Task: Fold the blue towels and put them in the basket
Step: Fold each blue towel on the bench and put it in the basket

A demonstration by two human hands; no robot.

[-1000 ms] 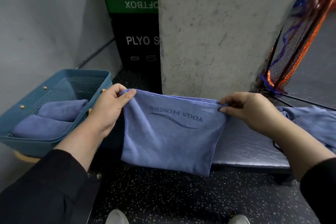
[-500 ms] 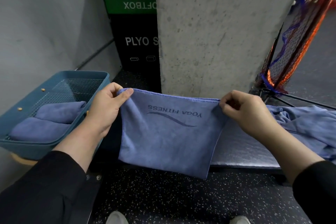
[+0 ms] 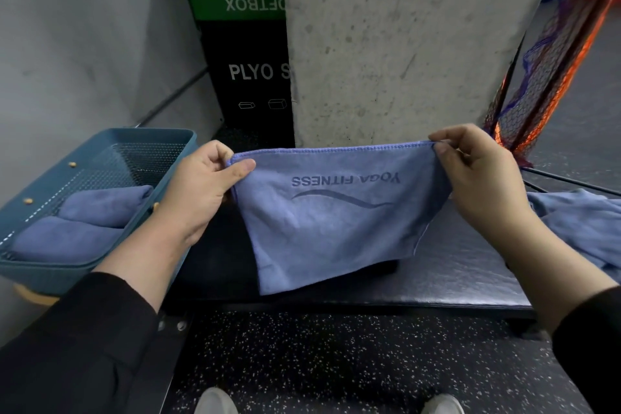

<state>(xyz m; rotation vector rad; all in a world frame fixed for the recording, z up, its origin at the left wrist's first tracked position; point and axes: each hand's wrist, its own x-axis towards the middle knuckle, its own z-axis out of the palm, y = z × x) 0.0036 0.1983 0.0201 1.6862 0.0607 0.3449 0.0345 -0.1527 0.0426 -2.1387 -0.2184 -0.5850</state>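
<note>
A blue towel [image 3: 332, 222] printed "YOGA FITNESS" hangs stretched between my hands above a black padded bench [image 3: 453, 276]. My left hand [image 3: 201, 191] pinches its upper left corner and my right hand [image 3: 477, 175] pinches its upper right corner. The towel's lower edge drapes onto the bench. At the left stands a teal mesh basket [image 3: 161, 144] with two folded blue towels [image 3: 84, 222] inside. More loose blue towels [image 3: 584, 225] lie crumpled on the bench at the right.
A concrete pillar [image 3: 396, 44] rises right behind the bench. Green and black plyo boxes [image 3: 248, 60] are stacked behind the basket. An orange and black net [image 3: 551, 77] hangs at the right. Speckled dark floor and my shoe tips lie below.
Both hands have lifted the towel slightly and pulled it wider. Its lower edge now rests on the bench instead of hanging over the front.
</note>
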